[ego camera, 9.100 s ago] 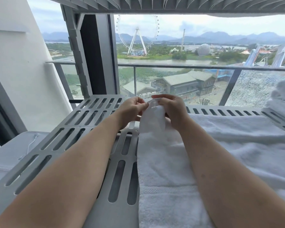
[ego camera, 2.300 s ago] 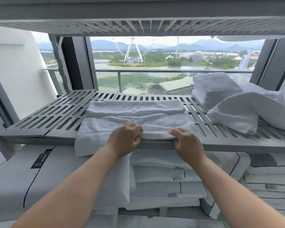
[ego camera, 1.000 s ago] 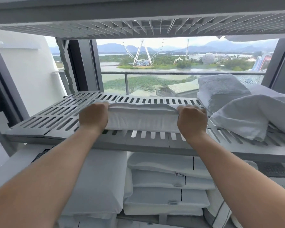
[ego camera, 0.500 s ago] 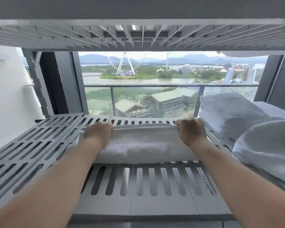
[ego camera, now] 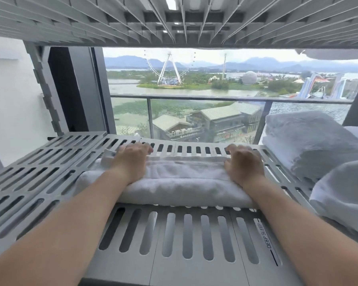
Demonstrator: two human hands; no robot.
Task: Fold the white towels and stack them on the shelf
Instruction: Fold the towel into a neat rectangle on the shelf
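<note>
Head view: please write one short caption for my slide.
Both hands, left and right, press a folded white towel flat on the slatted shelf.

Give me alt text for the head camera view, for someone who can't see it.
Two bare hands, left hand and right hand, press flat on a folded white towel lying on a grey slatted shelf. More white towels sit at right; a window behind shows a Ferris wheel.

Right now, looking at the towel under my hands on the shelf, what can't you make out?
Head view only:
- Fingertips of the left hand and right hand: curled behind the folded white towel.
- Towel's fold count: layers hidden.
- White towel pile at right: cut off by the frame edge.
- Below the grey slotted shelf: hidden.
</note>
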